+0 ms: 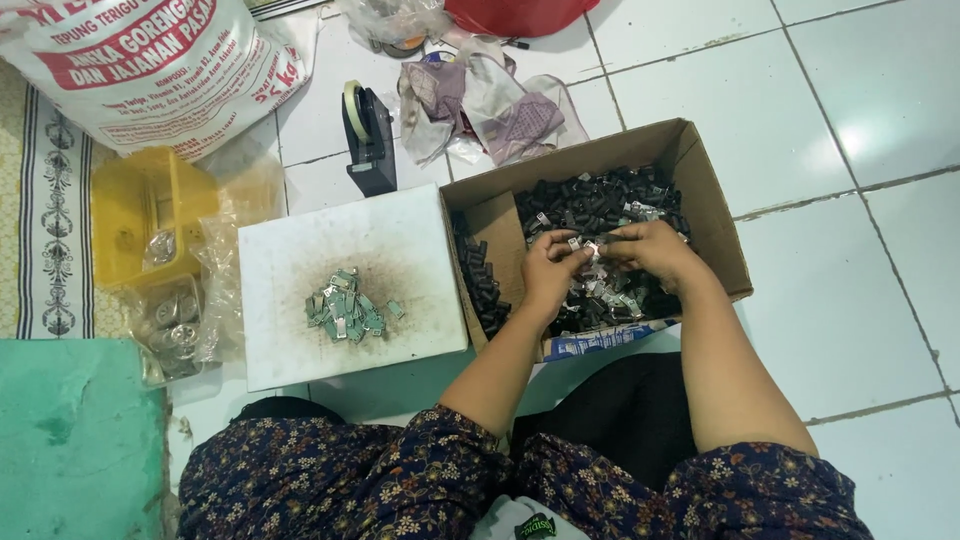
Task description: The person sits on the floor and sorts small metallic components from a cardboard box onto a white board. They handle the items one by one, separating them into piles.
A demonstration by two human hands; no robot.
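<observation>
Inside the box (700,190), the left hand (548,272) and right hand (650,252) pinch 1 metal clip (590,250) together, fingers narrow.

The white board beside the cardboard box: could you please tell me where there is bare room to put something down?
The white board is bare along its left and near edges around the pile of metal clips. The floor tiles right of the cardboard box are free. The box is crowded with black parts, and both hands work inside it.
</observation>
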